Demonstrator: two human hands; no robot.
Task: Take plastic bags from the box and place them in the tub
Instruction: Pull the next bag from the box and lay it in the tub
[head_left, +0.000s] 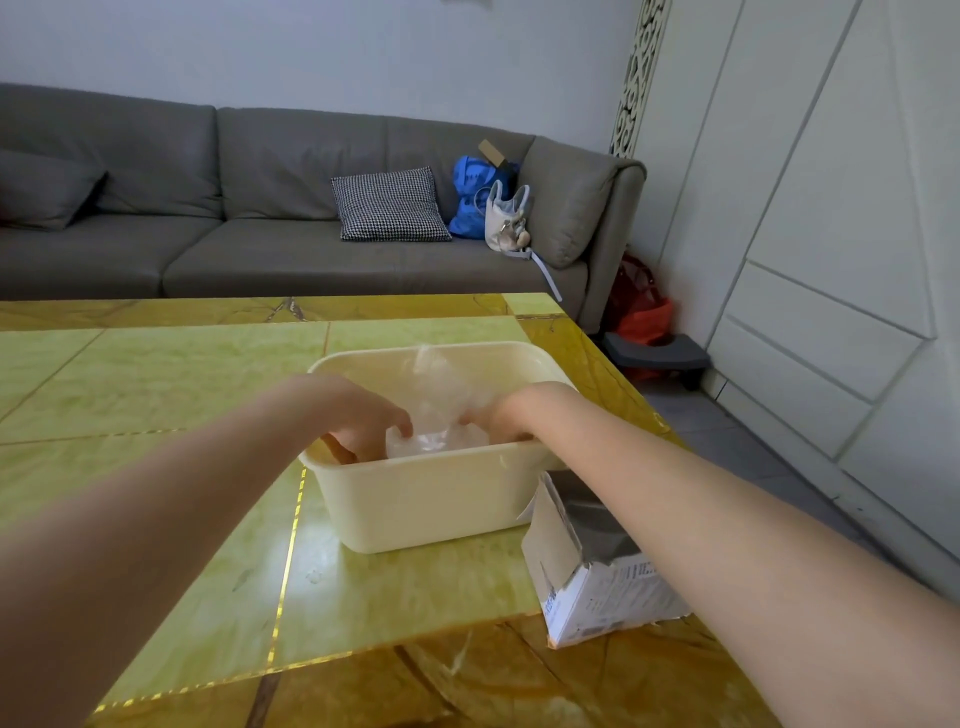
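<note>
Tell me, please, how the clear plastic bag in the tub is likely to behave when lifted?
Probably floppy: the clear plastic bag crumples between the left hand and right hand. Likely very light, being thin and see-through. Possibly slippery, given its glossy sheen.

surface (156, 374): glossy yellow-green marbled tiles, amber-brown border, thin gold seams
tub (421, 499): cream plastic, standing near the right edge
box (587, 577): opened white carton, just beside the tub's right corner
</note>
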